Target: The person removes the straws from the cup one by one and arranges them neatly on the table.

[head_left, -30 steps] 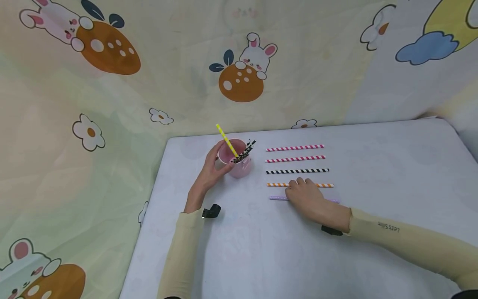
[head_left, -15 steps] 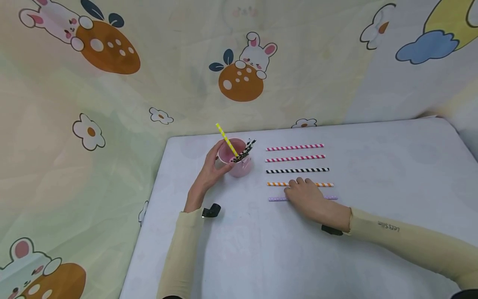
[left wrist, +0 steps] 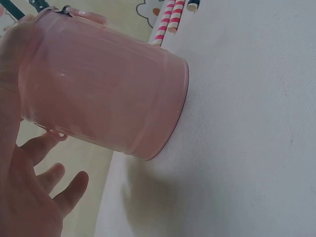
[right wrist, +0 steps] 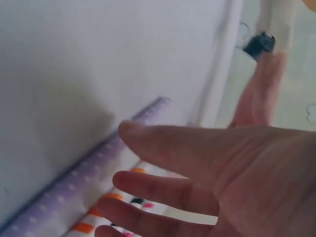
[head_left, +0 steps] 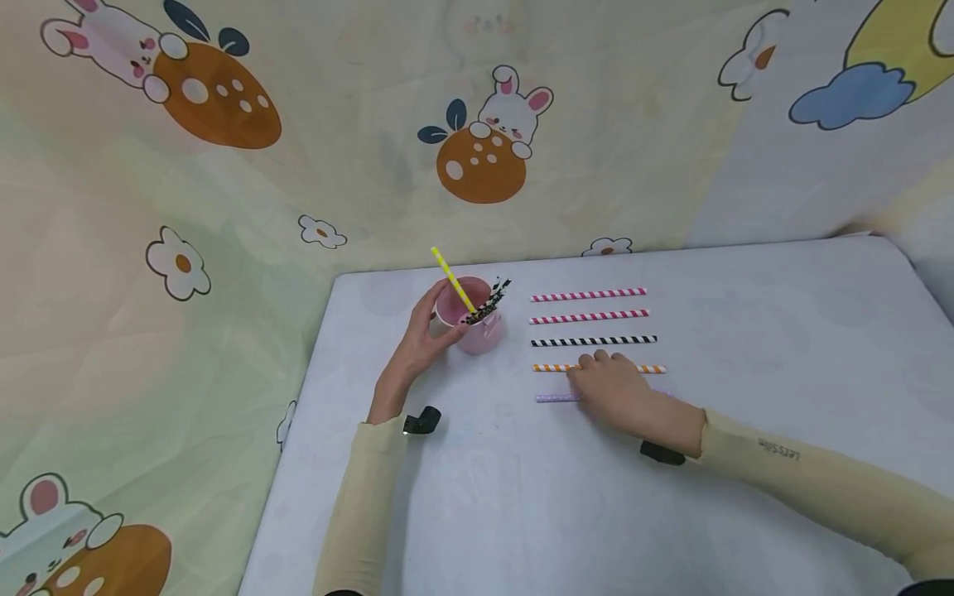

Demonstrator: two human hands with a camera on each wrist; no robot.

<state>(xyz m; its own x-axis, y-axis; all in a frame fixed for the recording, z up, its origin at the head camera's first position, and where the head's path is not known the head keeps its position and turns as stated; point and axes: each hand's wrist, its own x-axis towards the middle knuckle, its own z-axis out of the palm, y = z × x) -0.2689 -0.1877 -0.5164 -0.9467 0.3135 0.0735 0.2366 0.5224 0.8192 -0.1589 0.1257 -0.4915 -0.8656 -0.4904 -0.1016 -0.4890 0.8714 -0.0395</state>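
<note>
The head view is bright and mostly clear. Both wrist views look darker. A soft shadow (left wrist: pixel 150 197) sits on the table (left wrist: pixel 247 148) by the cup (left wrist: pixel 106 84). In the right wrist view, the straw (right wrist: pixel 79 177) and left hand (right wrist: pixel 259 96) look blurry

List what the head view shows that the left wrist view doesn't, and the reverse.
Only head: yellow straw, orange-striped straw, purple straw, right hand.
Only left wrist: two fingertips of the left hand, clear of the pink cup.
Both: left hand, pink cup, two pink-striped straws and the black-striped straw.
</note>
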